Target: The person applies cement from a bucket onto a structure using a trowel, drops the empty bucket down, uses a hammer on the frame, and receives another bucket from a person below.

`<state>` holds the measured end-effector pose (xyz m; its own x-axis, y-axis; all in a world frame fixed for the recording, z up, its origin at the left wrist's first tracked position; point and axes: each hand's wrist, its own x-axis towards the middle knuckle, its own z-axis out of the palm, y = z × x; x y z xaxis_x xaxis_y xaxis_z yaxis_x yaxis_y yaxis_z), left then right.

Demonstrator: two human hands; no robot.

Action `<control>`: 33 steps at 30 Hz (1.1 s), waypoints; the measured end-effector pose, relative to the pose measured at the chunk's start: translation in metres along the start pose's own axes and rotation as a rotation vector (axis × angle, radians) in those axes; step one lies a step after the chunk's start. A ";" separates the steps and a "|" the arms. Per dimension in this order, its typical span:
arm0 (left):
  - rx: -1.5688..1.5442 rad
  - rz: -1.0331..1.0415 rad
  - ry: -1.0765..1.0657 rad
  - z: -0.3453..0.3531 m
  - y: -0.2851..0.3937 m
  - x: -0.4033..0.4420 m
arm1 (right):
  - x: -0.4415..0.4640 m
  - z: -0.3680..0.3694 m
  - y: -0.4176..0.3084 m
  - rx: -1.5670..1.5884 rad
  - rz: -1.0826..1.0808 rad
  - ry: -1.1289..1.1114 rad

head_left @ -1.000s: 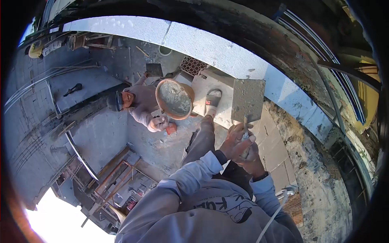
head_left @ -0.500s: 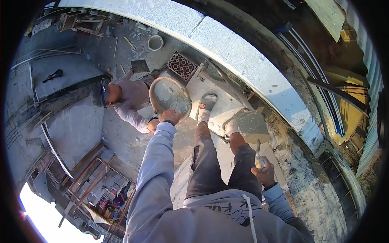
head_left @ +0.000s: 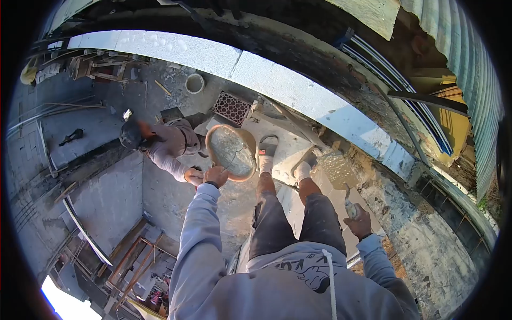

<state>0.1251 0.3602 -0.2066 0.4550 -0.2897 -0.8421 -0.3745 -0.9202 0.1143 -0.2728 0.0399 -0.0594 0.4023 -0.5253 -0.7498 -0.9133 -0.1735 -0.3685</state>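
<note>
My left hand [head_left: 216, 175] is closed on the near rim of a round tan basin [head_left: 246, 140] with wet grey mortar inside. In my right hand [head_left: 360, 223] is the handle of a trowel [head_left: 349, 205], its mortar-coated blade [head_left: 337, 169] pointing up and away from me, past my sandalled foot. A co-worker [head_left: 173, 140] in a cap is at the left of the basin, one arm reaching toward its near side, close to my left hand. What that person's hand touches is hard to make out.
A long white ledge [head_left: 288, 88] curves across the far side. Beyond the basin are a perforated brick [head_left: 231, 108] and a bucket [head_left: 195, 83]. A rough wall top [head_left: 426, 250] runs along the right. Wooden framing [head_left: 133, 264] stands low at the left.
My hands have parted; the left moved from the trowel to the basin rim, while the right kept the trowel. The view has shifted, and the co-worker's arm has come nearer to me.
</note>
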 end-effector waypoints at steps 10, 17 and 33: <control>-0.014 0.590 0.172 -0.014 0.061 -0.112 | 0.015 0.024 -0.041 0.210 -0.165 -0.064; -0.690 0.174 -0.106 -0.130 0.196 -0.250 | -0.010 0.076 -0.057 0.519 -0.213 0.183; -1.089 0.308 -0.228 -0.212 0.389 -0.398 | -0.030 -0.101 -0.049 1.428 -0.395 0.456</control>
<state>-0.0306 0.0614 0.2845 0.2675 -0.5893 -0.7624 0.5016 -0.5904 0.6323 -0.2463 -0.0203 0.0364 0.2995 -0.8859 -0.3543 0.1666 0.4142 -0.8948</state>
